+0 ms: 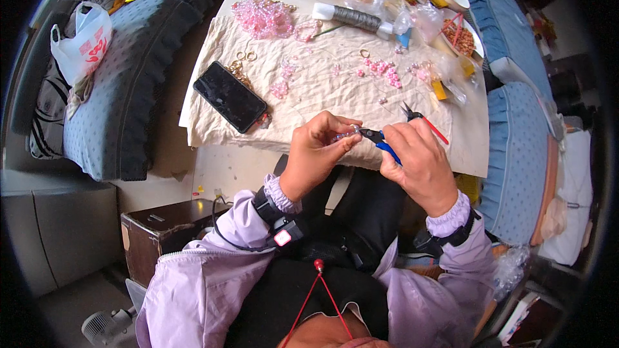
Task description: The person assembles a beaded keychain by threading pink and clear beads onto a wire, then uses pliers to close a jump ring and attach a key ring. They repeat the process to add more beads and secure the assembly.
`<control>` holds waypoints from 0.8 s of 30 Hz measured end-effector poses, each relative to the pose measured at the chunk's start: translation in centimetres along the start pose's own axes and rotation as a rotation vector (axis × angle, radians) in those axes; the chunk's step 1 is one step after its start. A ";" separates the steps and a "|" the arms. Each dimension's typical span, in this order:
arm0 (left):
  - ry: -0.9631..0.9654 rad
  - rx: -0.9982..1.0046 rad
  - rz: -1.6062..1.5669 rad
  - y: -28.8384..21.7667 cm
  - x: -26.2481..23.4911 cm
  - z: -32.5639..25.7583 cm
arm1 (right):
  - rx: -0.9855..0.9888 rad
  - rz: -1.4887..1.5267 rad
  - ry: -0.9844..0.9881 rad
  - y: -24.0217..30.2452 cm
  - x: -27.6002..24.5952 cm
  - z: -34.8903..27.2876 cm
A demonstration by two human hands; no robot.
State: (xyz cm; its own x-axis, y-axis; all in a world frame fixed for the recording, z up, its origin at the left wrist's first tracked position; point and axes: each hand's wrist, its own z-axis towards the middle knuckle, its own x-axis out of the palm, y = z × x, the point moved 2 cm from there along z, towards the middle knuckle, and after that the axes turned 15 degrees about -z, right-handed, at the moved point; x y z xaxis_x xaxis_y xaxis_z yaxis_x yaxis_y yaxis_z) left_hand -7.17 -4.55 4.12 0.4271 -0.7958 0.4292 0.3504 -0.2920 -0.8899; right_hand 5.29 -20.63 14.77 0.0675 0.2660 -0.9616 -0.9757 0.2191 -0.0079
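You are pinching a small beaded piece (pixel 343 134) in your left hand (pixel 314 149), fingers closed on it, just below frame centre over the near edge of the surface (pixel 309 100). Your right hand (pixel 418 162) is wrapped shut around blue-handled pliers (pixel 377 138), whose long axis is running left and slightly up, tips pointing at the piece and meeting it from the right. How the piece itself is pointing is too small to tell.

Home living room, blue cushioned sofas (pixel 129 84) around a cloth-covered table (pixel 335 90), strewn with craft beads (pixel 263 18)
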 end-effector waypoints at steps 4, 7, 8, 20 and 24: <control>-0.001 -0.009 -0.072 0.0 0.1 0.1 | 0.036 0.080 -0.002 -0.1 0.2 -0.2; 0.009 -0.038 -0.127 0.1 0.0 0.2 | 0.042 0.074 -0.005 -0.1 0.2 -0.4; 0.024 -0.033 -0.145 0.1 -0.1 0.3 | 0.044 0.077 0.003 -0.1 0.2 -0.4; 0.026 0.010 -0.050 -0.8 0.6 0.4 | -0.024 -0.023 -0.030 -0.1 0.6 -0.6; 0.035 0.064 -0.050 -1.0 1.0 0.4 | -0.038 -0.018 -0.010 -0.4 0.3 -0.5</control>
State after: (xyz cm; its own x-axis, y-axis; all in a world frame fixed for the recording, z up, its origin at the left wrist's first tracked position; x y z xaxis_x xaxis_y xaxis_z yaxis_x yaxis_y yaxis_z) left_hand -6.78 -4.82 5.49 0.3792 -0.7994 0.4659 0.4236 -0.2977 -0.8555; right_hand 5.59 -21.15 14.31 0.0873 0.2718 -0.9584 -0.9815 0.1878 -0.0362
